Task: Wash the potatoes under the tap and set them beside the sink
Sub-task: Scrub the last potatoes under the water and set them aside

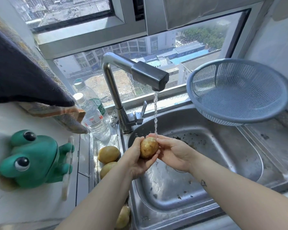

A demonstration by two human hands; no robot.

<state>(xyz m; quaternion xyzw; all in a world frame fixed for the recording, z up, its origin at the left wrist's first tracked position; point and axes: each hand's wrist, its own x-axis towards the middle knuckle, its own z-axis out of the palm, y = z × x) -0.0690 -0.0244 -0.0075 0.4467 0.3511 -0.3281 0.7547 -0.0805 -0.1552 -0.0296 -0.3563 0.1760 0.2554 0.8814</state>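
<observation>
a potato (148, 147) is gripped by both hands, left hand (136, 161) cupped under it and right hand (171, 152) curled around, held under the tap (149, 75) stream over the sink (206, 146). three more potatoes (108, 154) are parked on the bench strip left of the sink.

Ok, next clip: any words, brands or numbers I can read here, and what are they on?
No text here can be read for certain.
Green label on the rear bottle: printed, but too blurred to read.
Red and white label on the front bottle: too small to read.
Front rim of the sink: faint marks, perhaps letters, not legible.
</observation>
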